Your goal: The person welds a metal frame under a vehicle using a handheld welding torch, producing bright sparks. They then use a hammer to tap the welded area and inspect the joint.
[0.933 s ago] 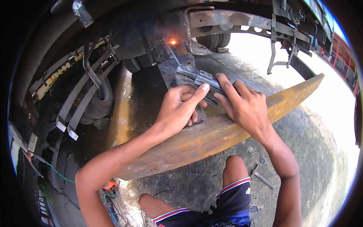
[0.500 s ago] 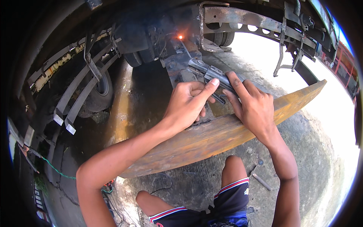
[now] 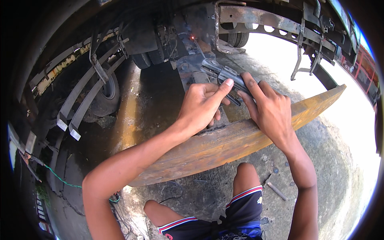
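A rust-brown, curved steel beam (image 3: 224, 150) spans the foreground. Over its far edge, the right hand (image 3: 272, 108) grips the rear of a grey, clamp-shaped metal holder (image 3: 229, 74); the left hand (image 3: 204, 102), fingers curled, pinches the holder's side, probably for steadiness. The holder extends beyond the beam, past both hands, its thin grey rod (image 3: 199, 50) keeping the small orange glow (image 3: 193, 38) apart from the fingers.

Left arm (image 3: 136, 154) and right arm (image 3: 299, 156) are both reaching out front, elbows bent and flared pretty wide. Left hand (image 3: 202, 105) has its thumb (image 3: 228, 83) stretched up and to the right, fingers (image 3: 216, 117) kinda curled in. Right hand (image 3: 270, 110) is back-side up in a grip, index finger (image 3: 253, 85) pointing forward. Hands are super close together, knees (image 3: 245, 172) spread below.
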